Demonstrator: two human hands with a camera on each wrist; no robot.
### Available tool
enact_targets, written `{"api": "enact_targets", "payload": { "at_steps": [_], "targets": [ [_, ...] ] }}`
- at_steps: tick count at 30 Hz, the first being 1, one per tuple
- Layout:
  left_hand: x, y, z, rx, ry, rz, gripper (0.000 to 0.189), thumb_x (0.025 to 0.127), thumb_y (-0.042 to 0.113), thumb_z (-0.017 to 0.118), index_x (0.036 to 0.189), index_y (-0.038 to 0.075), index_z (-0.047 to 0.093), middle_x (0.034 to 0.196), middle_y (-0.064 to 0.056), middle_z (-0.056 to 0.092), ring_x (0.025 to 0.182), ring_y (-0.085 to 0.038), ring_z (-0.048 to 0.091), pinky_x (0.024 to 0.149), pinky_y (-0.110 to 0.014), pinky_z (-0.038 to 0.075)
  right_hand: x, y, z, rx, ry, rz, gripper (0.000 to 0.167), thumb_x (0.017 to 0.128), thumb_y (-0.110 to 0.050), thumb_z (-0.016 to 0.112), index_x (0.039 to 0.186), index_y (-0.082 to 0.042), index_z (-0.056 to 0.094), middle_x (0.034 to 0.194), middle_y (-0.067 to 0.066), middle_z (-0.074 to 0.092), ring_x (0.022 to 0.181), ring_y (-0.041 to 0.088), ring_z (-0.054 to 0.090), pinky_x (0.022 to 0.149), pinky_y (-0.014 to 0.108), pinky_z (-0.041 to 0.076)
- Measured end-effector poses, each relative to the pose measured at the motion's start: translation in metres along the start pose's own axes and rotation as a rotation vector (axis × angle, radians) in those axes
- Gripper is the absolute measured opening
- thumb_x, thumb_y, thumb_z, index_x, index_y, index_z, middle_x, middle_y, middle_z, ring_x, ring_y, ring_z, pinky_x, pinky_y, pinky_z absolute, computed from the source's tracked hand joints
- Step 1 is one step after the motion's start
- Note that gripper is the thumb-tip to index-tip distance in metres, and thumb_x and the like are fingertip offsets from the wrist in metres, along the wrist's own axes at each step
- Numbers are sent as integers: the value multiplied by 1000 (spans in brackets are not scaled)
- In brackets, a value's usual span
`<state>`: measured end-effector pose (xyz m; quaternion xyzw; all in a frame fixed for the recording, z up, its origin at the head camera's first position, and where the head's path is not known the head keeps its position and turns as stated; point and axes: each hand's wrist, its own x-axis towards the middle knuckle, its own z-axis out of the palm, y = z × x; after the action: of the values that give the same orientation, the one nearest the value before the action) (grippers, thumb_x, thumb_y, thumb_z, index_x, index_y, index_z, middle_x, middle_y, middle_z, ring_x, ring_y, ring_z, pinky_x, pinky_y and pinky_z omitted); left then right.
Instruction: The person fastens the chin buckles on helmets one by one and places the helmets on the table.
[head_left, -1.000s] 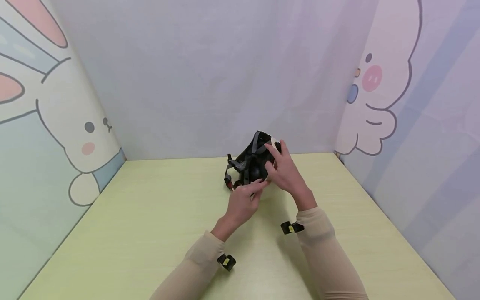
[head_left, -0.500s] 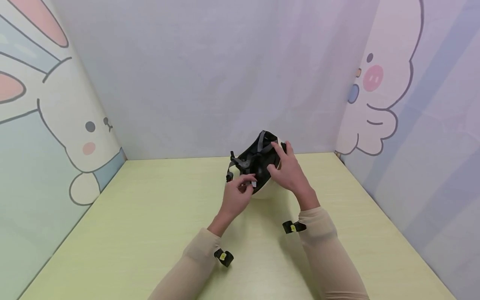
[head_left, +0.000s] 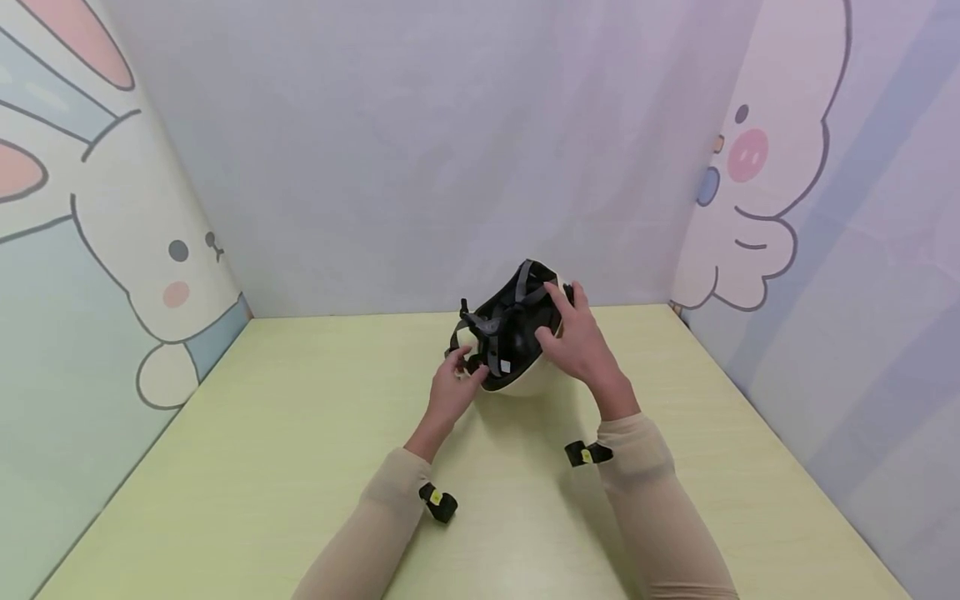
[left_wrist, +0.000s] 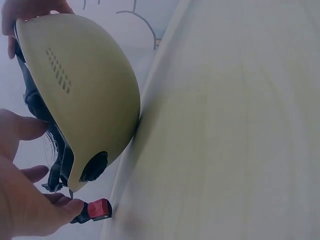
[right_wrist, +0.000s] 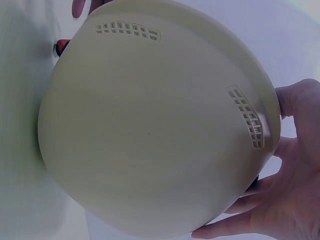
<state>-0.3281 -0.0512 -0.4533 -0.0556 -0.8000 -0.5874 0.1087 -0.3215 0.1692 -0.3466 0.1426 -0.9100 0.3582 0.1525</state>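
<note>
In the head view, a cream helmet point(head_left: 534, 379) stands tilted on the table, its black inside facing left and up. Grey and black straps point(head_left: 491, 323) cross its opening. My right hand point(head_left: 581, 343) grips the rim from the right; in the right wrist view its fingers spread along the shell's edge. My left hand point(head_left: 450, 392) is at the lower left of the opening, thumb and fingers apart. In the left wrist view, one fingertip is beside a red and black buckle point(left_wrist: 97, 210) hanging below the rim. Whether that finger bears on the strap is unclear.
A pale yellow-green table point(head_left: 300, 417) lies under the arms. Behind it hangs a plain light curtain point(head_left: 420, 167), with cartoon-printed panels point(head_left: 180, 275) at the sides. Both wrists wear small black cameras point(head_left: 438, 502).
My left hand has left the helmet's near edge and moved left to the strap side, uncovering a white label inside. The helmet has shifted slightly right. My right hand keeps its hold.
</note>
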Motion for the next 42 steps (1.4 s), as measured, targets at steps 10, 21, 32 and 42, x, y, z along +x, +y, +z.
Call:
{"api": "enact_targets", "payload": {
  "at_steps": [10, 21, 32, 42],
  "targets": [
    [-2, -5, 1, 81, 25, -56, 75, 87, 40, 77, 147, 5, 49, 142, -20, 29, 130, -41, 30, 103, -53, 37, 1, 1, 0, 4, -12, 14, 71, 91, -21, 52, 159, -20, 30, 164, 21, 4, 65, 25, 57, 73, 46, 43],
    [1, -8, -4, -5, -117, -105, 83, 93, 43, 70, 158, 9, 30, 154, -25, 34, 135, -38, 45, 108, -48, 39, 1, 1, 1, 15, -25, 21, 72, 91, -21, 50, 159, -20, 28, 164, 21, 4, 70, 27, 56, 78, 48, 41],
    [5, -9, -3, -59, -91, -77, 77, 94, 35, 70, 154, 2, 36, 155, -23, 35, 132, -39, 47, 106, -47, 42, 2, 2, 0, 25, -30, 25, 72, 91, -22, 48, 159, -19, 27, 164, 23, 3, 112, 41, 54, 88, 54, 41],
    [6, -3, -2, -282, -65, -142, 80, 90, 19, 77, 154, -1, 34, 154, -31, 30, 134, -39, 44, 80, -35, 58, 4, 8, 0, 38, -51, 44, 71, 91, -19, 49, 157, -15, 24, 162, 23, -1, 135, 45, 38, 95, 55, 40]
  ]
}}
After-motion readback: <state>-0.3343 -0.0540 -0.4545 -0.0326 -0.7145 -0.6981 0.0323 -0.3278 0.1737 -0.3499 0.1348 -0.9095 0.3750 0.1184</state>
